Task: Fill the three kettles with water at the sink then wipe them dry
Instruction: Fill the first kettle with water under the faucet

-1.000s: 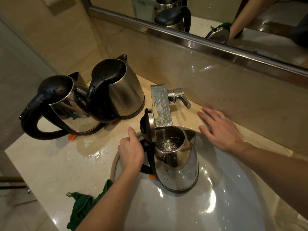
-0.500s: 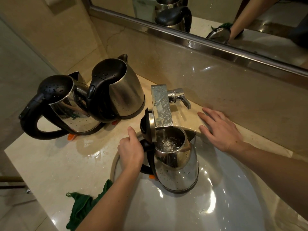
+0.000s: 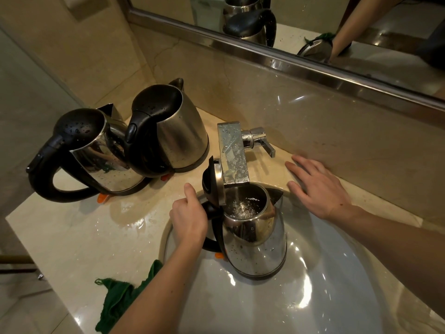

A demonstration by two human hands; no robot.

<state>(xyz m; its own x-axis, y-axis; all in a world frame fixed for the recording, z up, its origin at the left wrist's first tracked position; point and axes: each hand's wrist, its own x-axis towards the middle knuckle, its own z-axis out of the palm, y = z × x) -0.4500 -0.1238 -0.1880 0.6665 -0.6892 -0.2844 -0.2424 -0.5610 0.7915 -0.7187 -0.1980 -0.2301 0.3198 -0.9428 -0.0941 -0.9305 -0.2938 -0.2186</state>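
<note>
Steel kettle [image 3: 257, 249] sits under the tap [image 3: 233, 153], handle within the left fingers [image 3: 198, 211].

Silver steel bodies with black lids and handles are shown by the kettle under the tap [image 3: 257, 249], the middle kettle [image 3: 178, 138] and the left kettle [image 3: 106, 165], each marked by an orange tab at the base. The tap [image 3: 233, 153] is finished in chrome. The tabletop [image 3: 84, 237] is veined in cream and beige, the sink [image 3: 289, 304] is coloured white, and the cloth [image 3: 115, 302] is dyed dark green.

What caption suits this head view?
Left hand holds the kettle under the running faucet; right hand rests on the counter.
</note>
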